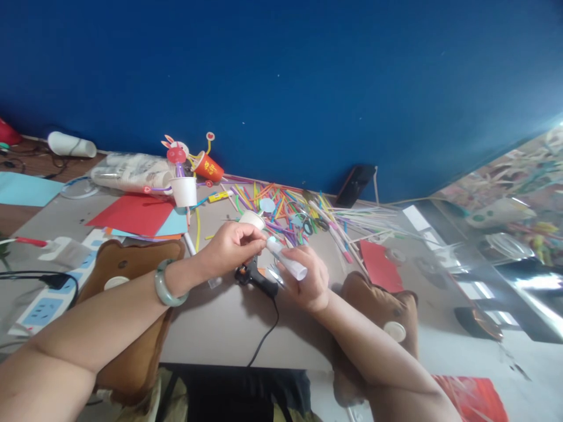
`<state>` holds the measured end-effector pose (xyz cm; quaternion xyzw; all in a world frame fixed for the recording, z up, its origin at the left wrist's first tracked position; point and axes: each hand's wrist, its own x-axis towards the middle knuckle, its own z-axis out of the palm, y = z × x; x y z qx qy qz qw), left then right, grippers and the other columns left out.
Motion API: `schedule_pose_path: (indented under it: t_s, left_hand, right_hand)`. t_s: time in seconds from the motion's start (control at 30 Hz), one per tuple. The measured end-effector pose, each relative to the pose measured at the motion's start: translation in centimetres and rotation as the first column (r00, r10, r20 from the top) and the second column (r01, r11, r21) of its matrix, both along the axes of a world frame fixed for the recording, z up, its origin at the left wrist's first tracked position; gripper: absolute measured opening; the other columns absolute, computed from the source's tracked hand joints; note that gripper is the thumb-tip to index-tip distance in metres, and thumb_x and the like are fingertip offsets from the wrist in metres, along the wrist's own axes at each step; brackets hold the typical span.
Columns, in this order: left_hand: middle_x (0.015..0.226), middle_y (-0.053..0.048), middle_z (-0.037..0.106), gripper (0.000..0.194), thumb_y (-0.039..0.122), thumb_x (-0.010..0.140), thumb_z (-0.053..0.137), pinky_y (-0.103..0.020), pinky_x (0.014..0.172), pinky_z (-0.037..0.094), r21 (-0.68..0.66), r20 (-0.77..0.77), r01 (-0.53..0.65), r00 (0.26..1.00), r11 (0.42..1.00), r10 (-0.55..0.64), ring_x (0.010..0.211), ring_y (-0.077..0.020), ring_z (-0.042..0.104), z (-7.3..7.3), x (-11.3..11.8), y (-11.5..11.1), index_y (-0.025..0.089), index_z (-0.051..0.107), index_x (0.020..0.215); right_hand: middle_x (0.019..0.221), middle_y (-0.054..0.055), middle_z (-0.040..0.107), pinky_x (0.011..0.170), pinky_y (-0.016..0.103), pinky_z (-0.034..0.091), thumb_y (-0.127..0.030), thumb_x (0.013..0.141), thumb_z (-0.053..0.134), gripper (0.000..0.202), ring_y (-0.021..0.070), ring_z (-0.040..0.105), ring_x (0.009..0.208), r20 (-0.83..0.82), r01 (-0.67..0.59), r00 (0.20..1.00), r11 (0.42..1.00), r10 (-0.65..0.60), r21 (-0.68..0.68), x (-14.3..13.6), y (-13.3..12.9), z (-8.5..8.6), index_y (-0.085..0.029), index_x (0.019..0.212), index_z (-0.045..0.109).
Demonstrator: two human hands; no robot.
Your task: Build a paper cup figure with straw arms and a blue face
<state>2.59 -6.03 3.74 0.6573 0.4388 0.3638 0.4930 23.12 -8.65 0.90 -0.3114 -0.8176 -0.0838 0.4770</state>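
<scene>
My left hand (240, 246), with a pale bangle (163, 283) on its wrist, is closed in a pinch; what lies between the fingertips is too small to name. My right hand (308, 272) is wrapped round a translucent white tube (292, 265), whose upper end reaches the left fingertips. Below both hands a black glue gun (259, 278) lies on the table, its cord running toward the front edge. Just behind my left hand stands a white paper cup (252, 220), partly hidden, with a pale blue disc (267, 205) by it.
Coloured sticks (281, 202) and scissors (310, 225) are spread behind the hands. A white cup figure (183, 190), orange cup (209, 167) and red paper (134, 214) lie back left. Brown cushions (125, 346) flank the hands; a power strip (53, 305) lies left.
</scene>
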Motion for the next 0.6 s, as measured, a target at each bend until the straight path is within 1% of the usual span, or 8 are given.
schedule_pose_path:
  t_s: [0.07, 0.13, 0.23, 0.3, 0.37, 0.43, 0.5, 0.6]
  left_hand:
    - [0.072, -0.003, 0.069, 0.018, 0.03, 0.083, 0.063, -0.022, 0.058, 0.045, 0.067, -0.033, -0.021, 0.999, 0.998, 0.024, 0.065, -0.0135, 0.06, 0.06, -0.06, -0.06, 0.015, 0.073, 0.082]
    - [0.072, -0.003, 0.07, 0.019, 0.03, 0.084, 0.063, -0.022, 0.058, 0.044, 0.091, -0.054, -0.036, 0.998, 0.995, 0.041, 0.066, -0.0137, 0.06, 0.11, -0.1, -0.04, 0.014, 0.073, 0.081]
    - [0.068, -0.003, 0.068, 0.021, 0.032, 0.083, 0.062, -0.022, 0.055, 0.043, 0.071, -0.076, -0.056, 0.995, 0.996, 0.061, 0.062, -0.013, 0.058, 0.19, -0.15, 0.1, 0.014, 0.072, 0.076]
    - [0.064, -0.002, 0.067, 0.021, 0.031, 0.082, 0.062, -0.022, 0.053, 0.042, 0.046, -0.072, -0.08, 0.994, 0.996, 0.083, 0.057, -0.0123, 0.057, 0.22, -0.16, 0.23, 0.014, 0.071, 0.072]
    - [0.061, -0.001, 0.065, 0.02, 0.029, 0.081, 0.062, -0.021, 0.051, 0.041, 0.022, -0.055, -0.1, 0.993, 0.995, 0.101, 0.054, -0.0115, 0.056, 0.22, -0.13, 0.31, 0.014, 0.069, 0.069]
    - [0.06, -0.001, 0.066, 0.019, 0.028, 0.081, 0.062, -0.021, 0.051, 0.041, 0.012, -0.042, -0.106, 0.993, 0.994, 0.106, 0.053, -0.0111, 0.056, 0.17, -0.08, 0.36, 0.014, 0.069, 0.068]
    - [0.063, -0.002, 0.067, 0.019, 0.027, 0.081, 0.062, -0.021, 0.052, 0.042, 0.016, -0.046, -0.095, 0.994, 0.995, 0.095, 0.054, -0.0114, 0.057, 0.07, -0.02, 0.36, 0.014, 0.069, 0.069]
    - [0.066, -0.003, 0.068, 0.021, 0.03, 0.083, 0.063, -0.022, 0.053, 0.043, 0.029, -0.048, -0.052, 0.997, 0.998, 0.054, 0.057, -0.0124, 0.059, -0.15, 0.0, 0.34, 0.013, 0.072, 0.074]
  right_hand:
    - [0.081, 0.006, 0.068, 0.059, 0.033, 0.051, -0.023, 0.094, 0.058, 0.026, 0.0193, 0.064, 0.067, 0.003, 0.003, 1.0, 1.0, -0.003, 0.014, 0.07, 0.15, -0.27, -0.022, 0.12, 0.055]
    - [0.083, 0.006, 0.069, 0.06, 0.032, 0.052, -0.022, 0.094, 0.059, 0.027, 0.0191, 0.064, 0.068, -0.006, -0.004, 1.0, 1.0, 0.004, 0.016, 0.04, 0.31, -0.45, -0.021, 0.121, 0.055]
    - [0.086, 0.007, 0.07, 0.062, 0.032, 0.053, -0.021, 0.094, 0.059, 0.026, 0.0197, 0.066, 0.072, -0.023, 0.026, 0.999, 1.0, -0.026, 0.005, -0.1, 0.43, -0.48, -0.02, 0.12, 0.056]
    - [0.087, 0.008, 0.07, 0.063, 0.032, 0.053, -0.022, 0.094, 0.06, 0.024, 0.0193, 0.065, 0.072, -0.063, 0.055, 0.997, 0.998, -0.054, 0.026, -0.17, 0.38, -0.39, -0.02, 0.118, 0.057]
    - [0.084, 0.007, 0.069, 0.06, 0.031, 0.051, -0.022, 0.094, 0.061, 0.025, 0.0182, 0.063, 0.068, -0.098, 0.034, 0.995, 0.997, -0.027, 0.067, -0.21, 0.22, -0.24, -0.019, 0.118, 0.057]
    - [0.081, 0.006, 0.067, 0.058, 0.031, 0.05, -0.021, 0.093, 0.061, 0.026, 0.0176, 0.061, 0.065, -0.103, -0.021, 0.994, 0.996, 0.03, 0.091, -0.26, 0.02, -0.05, -0.017, 0.118, 0.057]
    - [0.081, 0.007, 0.067, 0.057, 0.03, 0.049, -0.018, 0.092, 0.061, 0.026, 0.0178, 0.061, 0.065, -0.093, -0.057, 0.994, 0.995, 0.064, 0.085, -0.35, -0.1, 0.16, -0.017, 0.118, 0.056]
    - [0.082, 0.007, 0.067, 0.057, 0.03, 0.05, -0.018, 0.093, 0.06, 0.026, 0.0186, 0.063, 0.067, -0.08, -0.061, 0.995, 0.997, 0.065, 0.052, -0.48, -0.02, 0.36, -0.017, 0.118, 0.056]
